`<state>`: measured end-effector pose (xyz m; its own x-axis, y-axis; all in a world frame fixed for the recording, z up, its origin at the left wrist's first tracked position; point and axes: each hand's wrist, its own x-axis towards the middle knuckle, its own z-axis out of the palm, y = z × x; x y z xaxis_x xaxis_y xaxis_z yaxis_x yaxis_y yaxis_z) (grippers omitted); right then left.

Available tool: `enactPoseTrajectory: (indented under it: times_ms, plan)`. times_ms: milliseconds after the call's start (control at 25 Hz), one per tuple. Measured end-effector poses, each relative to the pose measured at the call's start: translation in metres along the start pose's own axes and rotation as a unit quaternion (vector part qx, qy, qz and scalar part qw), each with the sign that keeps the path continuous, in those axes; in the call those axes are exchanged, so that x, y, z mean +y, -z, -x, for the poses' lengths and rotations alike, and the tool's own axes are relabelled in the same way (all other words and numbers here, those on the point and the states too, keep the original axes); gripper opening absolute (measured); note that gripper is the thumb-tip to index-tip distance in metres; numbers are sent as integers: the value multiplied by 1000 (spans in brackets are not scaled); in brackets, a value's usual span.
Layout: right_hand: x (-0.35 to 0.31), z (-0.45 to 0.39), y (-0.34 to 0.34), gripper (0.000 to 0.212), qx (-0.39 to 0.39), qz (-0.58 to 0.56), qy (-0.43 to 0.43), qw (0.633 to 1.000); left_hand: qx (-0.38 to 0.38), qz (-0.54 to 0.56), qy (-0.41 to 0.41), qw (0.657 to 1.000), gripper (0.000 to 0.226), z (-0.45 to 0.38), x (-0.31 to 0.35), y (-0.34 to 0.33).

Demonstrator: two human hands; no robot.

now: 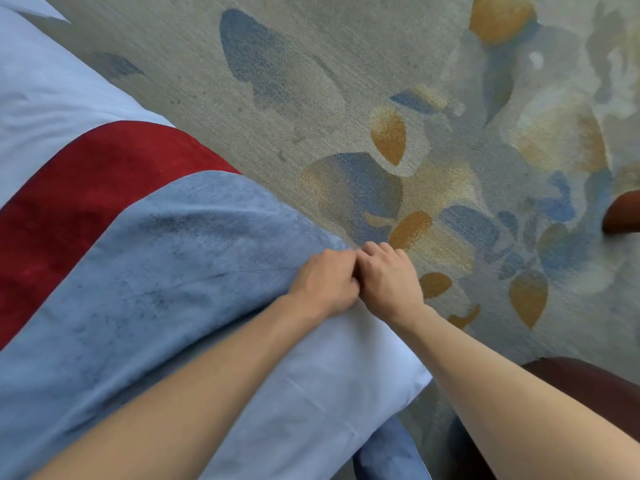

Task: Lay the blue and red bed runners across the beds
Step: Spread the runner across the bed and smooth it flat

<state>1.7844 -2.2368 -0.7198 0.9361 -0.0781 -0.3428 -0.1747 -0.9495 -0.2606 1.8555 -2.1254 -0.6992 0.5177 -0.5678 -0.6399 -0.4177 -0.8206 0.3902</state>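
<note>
Two bare arms reach out over the white bed [332, 386]. Past its edge lies a gray carpet [311, 81] with blue and yellow leaf shapes. Dark wooden furniture [595, 382] stands at the right. Soft and fuzzy, the blue runner [166, 271] lies across the bed, partly over the red runner [104, 181]. Both the left hand [325, 282] and right hand [389, 275] are curled tight, touching, pinching the blue runner's edge at the bedside.

Left hand [323, 284] and right hand [389, 277] touch, both closed on the edge of the blue runner [166, 258] at the bed [332, 386] side. Red runner [90, 195] lies beyond the blue, left of the hands. Patterned carpet [381, 98] extends ahead and right.
</note>
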Motion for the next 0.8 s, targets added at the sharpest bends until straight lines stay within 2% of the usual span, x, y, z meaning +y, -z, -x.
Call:
enactPoseTrajectory:
  times_ms: [80,200,280,360,440,520,640,800]
  plan:
    - [16,21,-7,11,-2,15,9,1000,-5,16,-16,1000,18,8,9,-23]
    - [29,34,-11,4,-77,23,-12,997,-10,41,-50,998,15,23,18,-32]
    - [23,17,-6,19,-72,18,-29,997,69,105,-77,989,16,23,3,-6]
    - [6,-12,5,29,-21,3,-27,999,200,112,-72,971,15,13,-44,37]
    - [-29,-46,14,25,17,-25,3,1000,308,63,-3,949,18,6,-120,89]
    - [-78,-76,20,21,53,-55,41,996,363,2,108,926,22,11,-201,137]
    - [-156,-124,25,22,115,-85,108,984,353,-27,251,901,26,42,-294,166]
    - [-237,-199,33,33,108,-64,181,976,334,-15,289,897,24,78,-344,160]
